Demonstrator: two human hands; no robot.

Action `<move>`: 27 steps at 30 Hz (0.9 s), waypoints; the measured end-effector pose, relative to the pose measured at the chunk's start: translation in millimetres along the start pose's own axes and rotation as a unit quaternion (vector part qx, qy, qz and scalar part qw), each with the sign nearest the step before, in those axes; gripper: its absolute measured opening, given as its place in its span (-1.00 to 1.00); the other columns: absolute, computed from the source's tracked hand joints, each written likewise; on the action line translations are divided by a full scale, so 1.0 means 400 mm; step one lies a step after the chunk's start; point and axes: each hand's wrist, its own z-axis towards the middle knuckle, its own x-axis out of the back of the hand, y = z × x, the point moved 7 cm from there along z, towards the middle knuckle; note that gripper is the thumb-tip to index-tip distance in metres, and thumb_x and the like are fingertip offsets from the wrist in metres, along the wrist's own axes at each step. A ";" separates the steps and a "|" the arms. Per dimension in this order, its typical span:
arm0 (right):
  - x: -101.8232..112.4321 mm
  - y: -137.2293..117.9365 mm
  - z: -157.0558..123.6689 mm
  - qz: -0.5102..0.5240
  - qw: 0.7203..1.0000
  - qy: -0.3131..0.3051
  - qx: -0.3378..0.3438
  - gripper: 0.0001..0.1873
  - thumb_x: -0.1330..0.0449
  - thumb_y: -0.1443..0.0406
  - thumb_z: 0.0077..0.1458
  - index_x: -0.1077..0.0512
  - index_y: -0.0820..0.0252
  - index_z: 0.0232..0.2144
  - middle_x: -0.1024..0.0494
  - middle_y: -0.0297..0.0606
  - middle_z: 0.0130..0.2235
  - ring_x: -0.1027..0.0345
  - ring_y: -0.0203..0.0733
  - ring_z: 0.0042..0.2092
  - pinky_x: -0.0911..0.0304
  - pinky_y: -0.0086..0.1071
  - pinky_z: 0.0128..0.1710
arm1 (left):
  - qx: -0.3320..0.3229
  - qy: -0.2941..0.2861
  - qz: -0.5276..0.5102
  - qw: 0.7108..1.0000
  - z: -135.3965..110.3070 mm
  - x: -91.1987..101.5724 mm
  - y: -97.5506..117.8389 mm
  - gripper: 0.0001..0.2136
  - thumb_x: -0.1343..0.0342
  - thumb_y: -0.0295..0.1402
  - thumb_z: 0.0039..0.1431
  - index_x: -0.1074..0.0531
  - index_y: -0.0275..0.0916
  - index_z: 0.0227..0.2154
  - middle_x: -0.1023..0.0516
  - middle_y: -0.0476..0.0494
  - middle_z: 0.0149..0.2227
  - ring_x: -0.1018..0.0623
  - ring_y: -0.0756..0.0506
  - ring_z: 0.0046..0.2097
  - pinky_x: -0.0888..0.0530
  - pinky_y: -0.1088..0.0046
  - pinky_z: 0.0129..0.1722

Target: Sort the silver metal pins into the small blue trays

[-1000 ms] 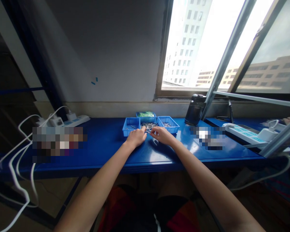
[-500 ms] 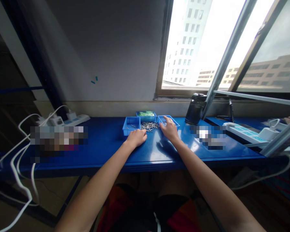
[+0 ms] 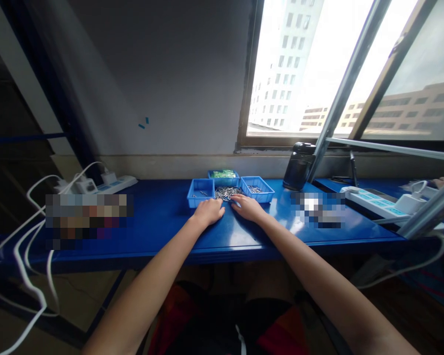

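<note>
A heap of small, slender silvery metal pieces, screw-like in shape (image 3: pixel 227 192), lies on the table between the blue bins. My left hand (image 3: pixel 208 212) rests at the heap's near left side, its fingers curled in; anything inside them is hidden. At the near right side of the heap, my right hand (image 3: pixel 248 207) touches the pieces with its fingertips drawn together, and what they pinch is too small to make out. Some metal pieces lie in the left blue bin (image 3: pixel 192 201) and more in the right blue bin (image 3: pixel 264 197).
Behind the heap stands another blue bin (image 3: pixel 210 175) with green packets (image 3: pixel 224 174). A dark bottle (image 3: pixel 299 166) is by the window. White power strips (image 3: pixel 117 185) with cables sit at both sides of the blue table (image 3: pixel 159 217). Blurred patches hide some items.
My right hand has moved from over the right bin down and left to the heap, so that bin's contents now show. My left hand has stayed in place.
</note>
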 end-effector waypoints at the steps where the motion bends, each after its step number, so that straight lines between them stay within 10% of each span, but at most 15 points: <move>1: -0.004 -0.003 0.000 -0.010 1.000 -0.006 -0.001 -0.61 0.02 0.21 0.09 -0.30 0.08 -0.02 -0.31 -0.24 0.05 -0.23 -0.12 0.01 -0.15 -0.29 -0.02 | 0.000 0.000 0.000 1.000 0.001 -0.001 0.000 -0.66 0.15 -0.20 0.13 -0.30 -0.21 -0.09 -0.47 -0.26 -0.17 -0.46 -0.21 -0.14 -0.37 0.28 -0.20; 27: 0.015 -0.042 -0.015 -0.025 0.999 -0.018 0.034 -0.73 0.06 0.25 0.12 -0.39 0.07 -0.22 -0.41 -0.28 -0.15 -0.32 -0.21 -0.16 -0.17 -0.41 -0.20 | -0.013 -0.005 -0.007 1.000 -0.004 0.000 0.003 -0.69 0.15 -0.21 0.13 -0.38 -0.19 -0.18 -0.49 -0.23 -0.21 -0.47 -0.20 -0.17 -0.38 0.31 -0.22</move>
